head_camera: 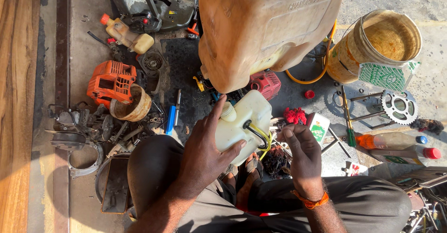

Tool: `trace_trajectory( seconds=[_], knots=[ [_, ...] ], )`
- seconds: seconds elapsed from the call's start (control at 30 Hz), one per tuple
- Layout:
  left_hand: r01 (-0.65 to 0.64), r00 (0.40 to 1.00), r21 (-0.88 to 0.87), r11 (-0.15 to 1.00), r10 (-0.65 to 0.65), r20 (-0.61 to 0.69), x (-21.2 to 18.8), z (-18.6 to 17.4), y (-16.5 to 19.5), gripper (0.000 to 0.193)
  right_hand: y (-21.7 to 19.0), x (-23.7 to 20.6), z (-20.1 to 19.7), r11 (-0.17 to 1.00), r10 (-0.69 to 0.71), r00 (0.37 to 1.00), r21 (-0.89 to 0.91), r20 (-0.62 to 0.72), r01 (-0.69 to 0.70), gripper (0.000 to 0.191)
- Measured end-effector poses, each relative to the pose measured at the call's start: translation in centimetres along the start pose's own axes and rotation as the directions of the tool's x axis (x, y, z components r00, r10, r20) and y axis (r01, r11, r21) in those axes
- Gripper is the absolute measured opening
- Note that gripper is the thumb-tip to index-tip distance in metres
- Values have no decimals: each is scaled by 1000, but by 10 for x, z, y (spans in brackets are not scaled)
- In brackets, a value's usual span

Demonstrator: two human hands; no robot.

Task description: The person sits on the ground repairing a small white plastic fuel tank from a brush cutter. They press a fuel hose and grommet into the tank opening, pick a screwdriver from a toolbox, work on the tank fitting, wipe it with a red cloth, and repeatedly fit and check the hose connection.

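Small white plastic tank (pixel 242 121) sits centre frame, just above the person's knees, held up off the floor. Left hand (pixel 202 149) wraps its left side: thumb up toward the cream cap (pixel 227 112), fingers curled across the front face, a firm hold on the tank body. Right hand (pixel 303 151) is at the tank's 3 o'clock, fingertips pinched narrow at the yellow hose (pixel 262 137) that loops out of a black grommet on the tank's right side; can't tell if it actually clamps the hose or just touches it. Orange wristband (pixel 311 199) on the right wrist.

Around it:
- 12 o'clock: big tan jerrycan-type tank (pixel 265 28), dirty, overhanging the white one.
- 1 o'clock: red engine cover (pixel 266 84), partly hidden under the big tank.
- 2 o'clock: tan bucket (pixel 379 44), well apart.
- 3 o'clock: red rag (pixel 294 115), small white-and-green carton (pixel 318 126), then chain sprocket (pixel 398 106) and two bottles (pixel 396 147) further out.
- 9–10 o'clock: orange engine housing (pixel 111 81), cut-off cup (pixel 132 105), blue-handled tool (pixel 171 119), pile of metal parts (pixel 88 126).

Floor is concrete, oil-stained at 11 o'clock.
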State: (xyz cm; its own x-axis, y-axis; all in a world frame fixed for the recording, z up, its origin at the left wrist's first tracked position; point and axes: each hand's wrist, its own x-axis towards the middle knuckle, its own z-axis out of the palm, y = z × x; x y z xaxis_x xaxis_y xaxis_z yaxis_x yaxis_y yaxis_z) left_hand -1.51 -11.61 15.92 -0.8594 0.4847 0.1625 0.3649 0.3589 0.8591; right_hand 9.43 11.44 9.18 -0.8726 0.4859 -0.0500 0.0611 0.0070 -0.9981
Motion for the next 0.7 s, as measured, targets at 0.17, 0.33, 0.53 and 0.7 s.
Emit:
trace_trajectory(
  seconds=[0.17,0.33,0.53,0.7],
  knots=[
    [5,1000,-15,1000,-6,-29,0,-3,-3,103,1,-7,5,996,-16,999,-90,49,20,31],
    [61,998,-67,996,-60,11,3,-8,0,103,-25,-12,27,914,-95,976,-372,195,163,30],
    [157,985,-120,980,-146,94,8,-18,12,103,-33,-8,32,994,83,948,-98,306,-55,28],
    [291,940,-133,947,-257,226,12,-31,27,109,-24,-9,1,970,166,925,114,342,-216,23]
  ],
)
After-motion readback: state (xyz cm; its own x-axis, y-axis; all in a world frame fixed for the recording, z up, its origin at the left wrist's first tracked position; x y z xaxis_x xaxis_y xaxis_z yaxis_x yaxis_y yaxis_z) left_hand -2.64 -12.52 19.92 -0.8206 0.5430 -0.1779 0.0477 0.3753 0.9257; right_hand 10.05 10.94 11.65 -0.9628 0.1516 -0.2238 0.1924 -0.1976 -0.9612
